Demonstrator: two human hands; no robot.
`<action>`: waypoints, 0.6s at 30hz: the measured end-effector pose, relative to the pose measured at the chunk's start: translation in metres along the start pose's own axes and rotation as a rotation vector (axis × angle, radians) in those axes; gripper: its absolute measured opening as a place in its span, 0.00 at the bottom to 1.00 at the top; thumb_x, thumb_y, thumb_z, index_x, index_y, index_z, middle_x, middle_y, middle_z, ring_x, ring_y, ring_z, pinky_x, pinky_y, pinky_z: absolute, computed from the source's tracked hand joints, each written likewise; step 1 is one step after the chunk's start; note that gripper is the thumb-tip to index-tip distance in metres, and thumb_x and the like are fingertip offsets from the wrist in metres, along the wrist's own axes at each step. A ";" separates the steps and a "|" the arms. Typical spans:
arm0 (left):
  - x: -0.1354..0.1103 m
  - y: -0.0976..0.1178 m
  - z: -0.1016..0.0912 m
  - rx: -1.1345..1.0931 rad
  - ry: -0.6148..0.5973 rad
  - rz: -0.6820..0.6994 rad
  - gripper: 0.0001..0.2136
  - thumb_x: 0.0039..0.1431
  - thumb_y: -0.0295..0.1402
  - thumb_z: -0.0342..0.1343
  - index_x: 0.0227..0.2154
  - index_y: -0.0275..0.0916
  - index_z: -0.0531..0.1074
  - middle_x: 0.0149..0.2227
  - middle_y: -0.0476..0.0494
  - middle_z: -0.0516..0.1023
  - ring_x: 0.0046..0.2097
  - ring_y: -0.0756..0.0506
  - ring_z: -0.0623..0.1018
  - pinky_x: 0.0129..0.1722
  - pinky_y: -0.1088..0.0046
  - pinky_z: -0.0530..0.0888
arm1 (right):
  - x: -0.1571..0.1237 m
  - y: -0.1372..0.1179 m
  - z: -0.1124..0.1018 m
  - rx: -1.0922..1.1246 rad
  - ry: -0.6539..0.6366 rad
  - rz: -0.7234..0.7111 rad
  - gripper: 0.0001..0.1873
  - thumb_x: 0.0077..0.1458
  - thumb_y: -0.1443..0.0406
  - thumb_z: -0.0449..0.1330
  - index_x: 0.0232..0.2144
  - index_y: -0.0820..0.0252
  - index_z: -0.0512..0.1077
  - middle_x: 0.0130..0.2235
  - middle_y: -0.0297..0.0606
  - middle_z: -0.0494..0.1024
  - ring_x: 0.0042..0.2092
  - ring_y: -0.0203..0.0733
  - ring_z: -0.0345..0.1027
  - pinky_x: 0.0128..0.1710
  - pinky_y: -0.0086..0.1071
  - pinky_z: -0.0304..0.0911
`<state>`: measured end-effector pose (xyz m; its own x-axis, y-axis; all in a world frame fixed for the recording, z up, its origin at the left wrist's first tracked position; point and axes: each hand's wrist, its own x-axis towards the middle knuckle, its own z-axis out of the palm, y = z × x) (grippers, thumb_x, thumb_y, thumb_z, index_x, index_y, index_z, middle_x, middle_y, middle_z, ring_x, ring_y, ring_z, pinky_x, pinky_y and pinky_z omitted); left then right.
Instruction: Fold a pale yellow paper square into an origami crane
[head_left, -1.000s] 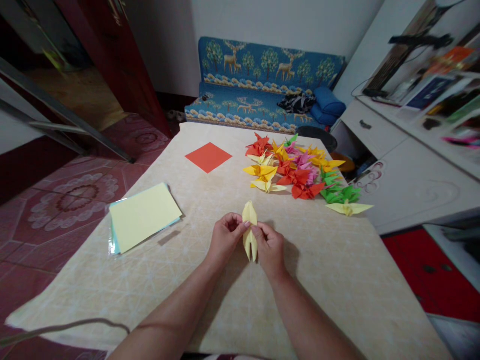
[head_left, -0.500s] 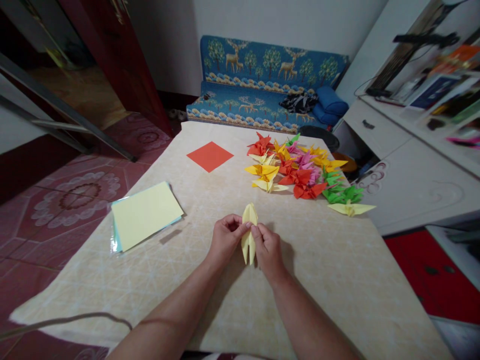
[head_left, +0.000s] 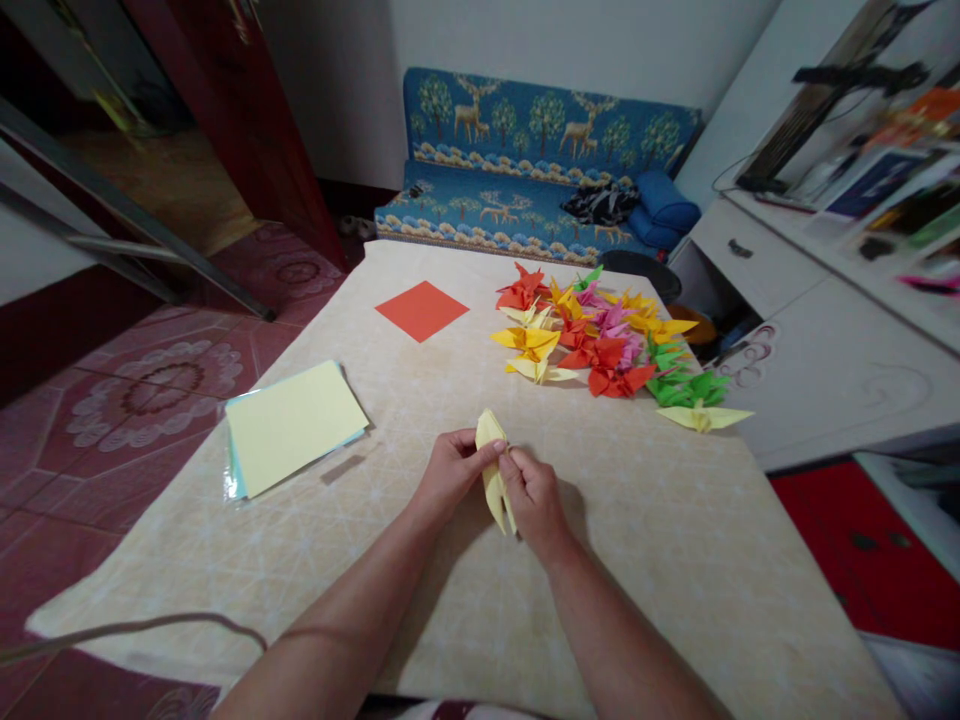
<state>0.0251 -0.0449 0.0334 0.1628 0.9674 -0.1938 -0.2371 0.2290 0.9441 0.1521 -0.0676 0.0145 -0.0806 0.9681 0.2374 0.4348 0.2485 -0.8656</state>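
Observation:
Between both hands is a folded piece of pale yellow origami paper point(head_left: 493, 487), narrow, with a blunt upper end and two pointed legs at the bottom. My left hand point(head_left: 454, 468) pinches it from the left, thumb lying across its front. On the right side my right hand point(head_left: 529, 490) grips its edge with thumb and curled fingers. The paper is held over the tablecloth, tilted with its top toward the left. Its back and some fingertips are hidden.
Several folded paper cranes point(head_left: 592, 340) in red, yellow, pink and green cluster at the far right of the table point(head_left: 420, 620). A red paper square point(head_left: 422, 311) lies at the back. Left are stacked yellow and blue sheets point(head_left: 296, 425) on a clear wrapper. A cord point(head_left: 150, 625) crosses the front-left corner.
The folded yellow paper has turned, its top tipping to the left and its legs to the right. Both hands stay closed on it in nearly the same place.

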 end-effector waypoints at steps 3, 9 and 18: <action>0.000 -0.003 0.000 0.070 -0.024 0.024 0.15 0.46 0.41 0.63 0.26 0.30 0.75 0.23 0.46 0.73 0.24 0.52 0.69 0.25 0.77 0.64 | 0.000 0.001 0.000 -0.050 0.006 -0.023 0.11 0.57 0.65 0.50 0.25 0.59 0.67 0.20 0.32 0.66 0.24 0.35 0.61 0.23 0.26 0.52; 0.000 -0.009 0.002 0.144 0.019 0.086 0.15 0.50 0.42 0.60 0.23 0.32 0.72 0.21 0.49 0.70 0.24 0.53 0.67 0.23 0.79 0.63 | -0.001 -0.001 0.001 -0.062 0.035 -0.029 0.11 0.55 0.66 0.51 0.22 0.60 0.66 0.19 0.30 0.63 0.23 0.33 0.58 0.23 0.25 0.52; -0.003 -0.006 0.003 -0.099 0.051 -0.031 0.20 0.53 0.47 0.55 0.28 0.30 0.76 0.19 0.44 0.74 0.20 0.50 0.72 0.22 0.76 0.67 | 0.000 -0.004 0.000 0.201 -0.112 0.049 0.15 0.55 0.62 0.54 0.19 0.59 0.59 0.20 0.27 0.56 0.23 0.31 0.51 0.24 0.25 0.55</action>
<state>0.0292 -0.0497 0.0294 0.1230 0.9633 -0.2387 -0.3262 0.2664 0.9070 0.1499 -0.0684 0.0176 -0.1677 0.9739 0.1527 0.2541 0.1923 -0.9479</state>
